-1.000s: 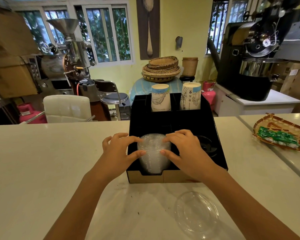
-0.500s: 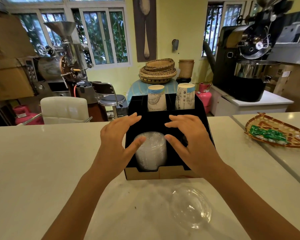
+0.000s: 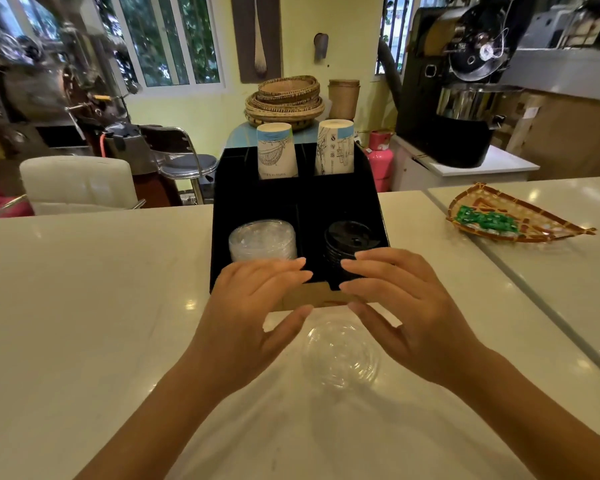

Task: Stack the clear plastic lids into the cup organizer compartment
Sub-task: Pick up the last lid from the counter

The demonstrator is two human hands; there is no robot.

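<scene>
A pale counter (image 3: 84, 306) fills the lower part of the view, and a second counter (image 3: 551, 271) joins it along a seam on the right. A black cup organizer (image 3: 257, 202) with a brown cardboard front edge stands in the middle of the counter. Its two back compartments each hold a stack of upside-down paper cups, the left stack (image 3: 277, 150) and the right stack (image 3: 335, 147), both printed with line drawings and a blue band. The front left compartment holds a stack of clear lids (image 3: 262, 239), sitting upright and rising close to the compartment's rim. The front right compartment holds a stack of black lids (image 3: 349, 237), partly hidden by fingertips.

The left hand (image 3: 253, 317) and the right hand (image 3: 409, 313) hang above the counter just in front of the organizer, palms down, fingers spread and loosely curved toward each other; neither holds anything. Between and below them one loose clear lid (image 3: 340, 355) lies flat on the counter, near the organizer's front edge (whether either thumb touches it cannot be told).

On the second counter, well apart from the organizer, sits a woven tray (image 3: 534, 230) with small green packets (image 3: 485, 220) in it.
</scene>
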